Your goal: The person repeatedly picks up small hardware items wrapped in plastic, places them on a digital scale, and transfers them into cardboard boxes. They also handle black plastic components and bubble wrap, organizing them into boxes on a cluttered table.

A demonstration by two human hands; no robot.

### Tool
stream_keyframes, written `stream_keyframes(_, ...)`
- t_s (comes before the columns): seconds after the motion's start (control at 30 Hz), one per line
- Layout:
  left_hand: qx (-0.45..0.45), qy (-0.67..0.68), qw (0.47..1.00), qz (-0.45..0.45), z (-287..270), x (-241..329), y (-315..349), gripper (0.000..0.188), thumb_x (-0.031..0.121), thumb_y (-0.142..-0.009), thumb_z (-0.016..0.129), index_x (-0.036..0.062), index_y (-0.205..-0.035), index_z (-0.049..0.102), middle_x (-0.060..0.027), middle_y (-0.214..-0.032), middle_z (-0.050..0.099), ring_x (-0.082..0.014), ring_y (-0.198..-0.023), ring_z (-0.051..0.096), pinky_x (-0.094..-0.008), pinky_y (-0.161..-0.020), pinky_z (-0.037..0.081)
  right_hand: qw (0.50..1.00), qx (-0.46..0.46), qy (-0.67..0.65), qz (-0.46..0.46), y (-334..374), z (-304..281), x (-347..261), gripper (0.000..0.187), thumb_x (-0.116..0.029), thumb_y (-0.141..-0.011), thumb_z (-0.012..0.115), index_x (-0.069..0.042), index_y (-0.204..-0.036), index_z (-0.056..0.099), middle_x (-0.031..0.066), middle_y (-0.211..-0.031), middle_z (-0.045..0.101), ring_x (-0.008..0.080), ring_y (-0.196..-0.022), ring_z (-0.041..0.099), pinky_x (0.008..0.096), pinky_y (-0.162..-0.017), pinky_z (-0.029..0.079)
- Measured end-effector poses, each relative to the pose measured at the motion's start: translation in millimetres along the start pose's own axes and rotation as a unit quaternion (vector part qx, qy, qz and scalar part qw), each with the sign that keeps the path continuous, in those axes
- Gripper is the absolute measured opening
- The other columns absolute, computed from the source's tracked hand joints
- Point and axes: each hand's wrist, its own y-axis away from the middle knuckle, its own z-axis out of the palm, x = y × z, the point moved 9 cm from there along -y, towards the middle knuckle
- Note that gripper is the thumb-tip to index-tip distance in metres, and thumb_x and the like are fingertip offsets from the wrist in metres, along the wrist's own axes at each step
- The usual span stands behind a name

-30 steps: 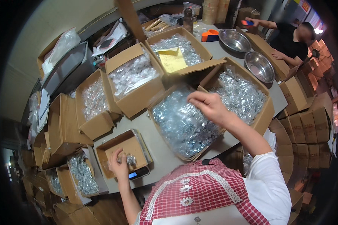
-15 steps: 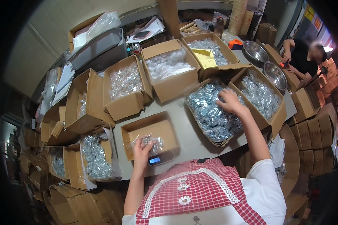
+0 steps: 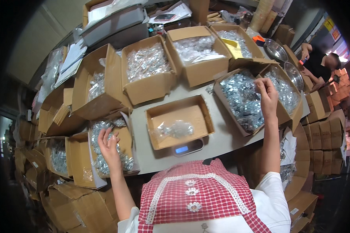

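Observation:
My left hand [image 3: 110, 149] is over a box of small clear bags with silvery pieces [image 3: 122, 157], its fingers apart and nothing seen in them. To the right, my right hand [image 3: 267, 97] is raised at the edge of a carton of bluish-silver bagged parts [image 3: 243, 99]. Its fingertips are pinched together; what they hold, if anything, is too small to make out. Between my hands a shallow cardboard box [image 3: 182, 141] rests on a small digital scale [image 3: 189, 148] with a lit display. A few clear bags [image 3: 177, 129] lie inside that box.
Along the back stand open cartons of bagged parts [image 3: 147, 60], one with a yellow paper [image 3: 232, 48]. Steel bowls [image 3: 275, 50] stand at the far right. Beyond them a person [image 3: 319, 62] in dark clothing works at a carton. Grey bins [image 3: 114, 27] are stacked at the back left.
My left hand has left the bags in the shallow box and moved left over the silvery bags. My right hand has lifted from among the bluish-silver parts. The view has shifted.

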Motion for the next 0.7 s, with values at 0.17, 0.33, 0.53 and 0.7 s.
stream_keyframes(0.17, 0.030, -0.014, 0.999, 0.007, -65, -23, -33, 0.054, 0.009, -0.098, 0.061, -0.0019, -0.145, 0.035, -0.0179, -0.143, 0.043, -0.0278, -0.116, 0.065, -0.0342, -0.089, 0.053, 0.994, -0.109, -0.004, -0.032, 50, 118, -45, 0.015, -0.012, -0.100, 0.059, 0.000, -0.093, 0.063, 0.0065, -0.081, 0.065, 0.0152, -0.077, 0.059, 0.0296, -0.073, 0.048)
stream_keyframes(0.33, -0.114, -0.268, 0.956, 0.044, -60, -59, -59, 0.041, 0.010, -0.091, 0.066, 0.0018, -0.130, 0.056, -0.0172, -0.129, 0.060, -0.0251, -0.110, 0.064, -0.0350, -0.090, 0.055, 0.972, -0.166, 0.048, -0.160, 115, 223, -90, 0.004, -0.001, -0.094, 0.065, 0.002, -0.096, 0.063, 0.0109, -0.086, 0.065, 0.0204, -0.075, 0.062, 0.0307, -0.067, 0.049)
stream_keyframes(0.53, -0.203, -0.555, 0.799, 0.110, -14, -107, -80, 0.049, 0.019, -0.087, 0.070, 0.0091, -0.133, 0.057, -0.0231, -0.111, 0.064, -0.0401, -0.101, 0.066, -0.0498, -0.084, 0.054, 0.970, -0.232, -0.065, 0.006, 129, 244, -72, 0.011, -0.009, -0.099, 0.064, 0.001, -0.098, 0.069, 0.0039, -0.084, 0.066, 0.0066, -0.060, 0.057, 0.0227, -0.052, 0.045)
stream_keyframes(0.7, -0.173, -0.594, 0.754, 0.222, 17, -102, -109, 0.027, 0.009, -0.082, 0.064, 0.0127, -0.109, 0.065, -0.0168, -0.093, 0.063, -0.0378, -0.090, 0.064, -0.0502, -0.076, 0.054, 0.973, -0.159, -0.113, 0.126, 105, 206, -26, 0.016, -0.015, -0.100, 0.064, -0.001, -0.098, 0.071, -0.0020, -0.079, 0.063, 0.0038, -0.060, 0.052, 0.0209, -0.052, 0.042)
